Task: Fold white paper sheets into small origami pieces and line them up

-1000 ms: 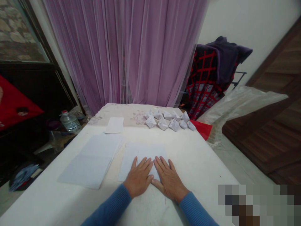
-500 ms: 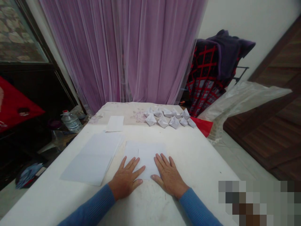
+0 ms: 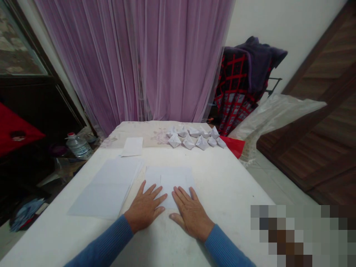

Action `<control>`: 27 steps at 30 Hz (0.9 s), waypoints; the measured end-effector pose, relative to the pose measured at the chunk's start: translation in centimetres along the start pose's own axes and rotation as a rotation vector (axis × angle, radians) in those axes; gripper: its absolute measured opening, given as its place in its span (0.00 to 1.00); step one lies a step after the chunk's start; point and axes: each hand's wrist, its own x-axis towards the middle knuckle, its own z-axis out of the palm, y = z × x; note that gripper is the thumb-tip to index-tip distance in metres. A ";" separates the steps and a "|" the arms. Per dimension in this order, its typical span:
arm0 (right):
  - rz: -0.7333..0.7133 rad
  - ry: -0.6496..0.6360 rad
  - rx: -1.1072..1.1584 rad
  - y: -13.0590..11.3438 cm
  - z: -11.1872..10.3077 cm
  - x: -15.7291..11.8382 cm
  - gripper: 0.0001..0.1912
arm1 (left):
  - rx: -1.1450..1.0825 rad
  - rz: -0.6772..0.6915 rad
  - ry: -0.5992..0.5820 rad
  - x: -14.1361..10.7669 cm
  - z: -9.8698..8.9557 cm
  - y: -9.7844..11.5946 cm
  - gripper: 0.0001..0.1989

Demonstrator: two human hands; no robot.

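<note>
Spread open and gripping nothing, the left hand (image 3: 145, 207) and right hand (image 3: 190, 218) lie flat, fingertips on a paper sheet (image 3: 167, 183) on the white table (image 3: 228, 193), just beside a paper stack (image 3: 107, 189), with a loose sheet (image 3: 132, 147) and paper boats (image 3: 193, 141) farther off.

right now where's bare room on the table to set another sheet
Widest bare patch: the table, right of the sheet by your left hand and right hand, before the paper boats. A narrow strip runs behind the sheet. Crowded: the boats, and where the stack nearly meets the sheet.
</note>
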 end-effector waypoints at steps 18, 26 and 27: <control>0.092 -0.040 -0.084 2.8 0.1 -2.6 0.35 | -0.038 -0.305 0.072 6.7 3.2 5.4 0.28; 0.142 -0.113 -0.048 2.5 -0.4 -2.5 0.36 | 0.034 -0.356 -0.006 5.9 2.3 1.4 0.34; 0.148 -0.121 -0.040 2.5 -0.5 -2.4 0.36 | 0.037 -0.342 -0.010 5.6 2.1 1.0 0.34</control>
